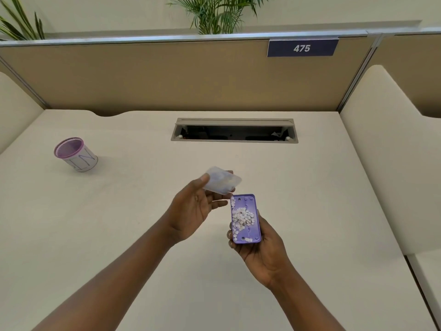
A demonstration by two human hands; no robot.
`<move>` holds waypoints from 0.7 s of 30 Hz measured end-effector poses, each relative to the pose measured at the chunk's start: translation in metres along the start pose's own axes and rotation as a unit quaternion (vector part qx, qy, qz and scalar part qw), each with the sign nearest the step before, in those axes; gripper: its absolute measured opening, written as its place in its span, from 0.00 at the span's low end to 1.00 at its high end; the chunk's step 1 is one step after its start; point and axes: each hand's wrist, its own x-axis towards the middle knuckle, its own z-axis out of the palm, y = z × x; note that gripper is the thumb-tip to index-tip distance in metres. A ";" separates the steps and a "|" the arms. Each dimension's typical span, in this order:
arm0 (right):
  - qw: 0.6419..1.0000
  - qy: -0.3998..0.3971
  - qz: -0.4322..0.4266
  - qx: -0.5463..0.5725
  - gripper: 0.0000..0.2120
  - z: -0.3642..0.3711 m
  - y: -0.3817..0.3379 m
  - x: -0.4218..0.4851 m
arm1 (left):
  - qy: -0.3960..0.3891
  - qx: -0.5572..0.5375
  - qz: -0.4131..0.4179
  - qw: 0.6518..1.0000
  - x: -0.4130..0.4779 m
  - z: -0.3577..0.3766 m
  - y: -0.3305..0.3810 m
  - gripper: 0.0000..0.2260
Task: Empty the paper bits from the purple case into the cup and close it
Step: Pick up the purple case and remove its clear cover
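The purple case [251, 231] lies open and face up in my right hand [260, 254], above the middle of the desk. A heap of small white paper bits [242, 218] fills its upper half. My left hand [193, 209] holds the translucent lid [222, 180] between thumb and fingers, just above and left of the case, apart from it. The cup [77, 155], white with a purple mesh inside and a purple rim, stands upright far off at the left of the desk.
The beige desk [143, 211] has a cable tray opening [235, 131] at its back centre. A tan partition with a "475" sign [301, 47] closes the back. Padded side dividers stand at the left and right edges.
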 end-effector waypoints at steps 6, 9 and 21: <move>1.000 0.018 0.006 0.002 0.23 -0.008 -0.002 -0.004 | 0.086 -0.101 -0.037 0.990 0.010 -0.015 -0.023 0.18; 1.000 0.020 0.008 0.003 0.24 -0.011 -0.003 -0.005 | 0.110 -0.040 -0.055 0.992 0.013 -0.019 -0.035 0.13; 0.999 0.033 -0.004 0.003 0.19 -0.020 -0.013 -0.008 | 0.146 0.245 -0.191 0.939 0.023 -0.018 -0.100 0.05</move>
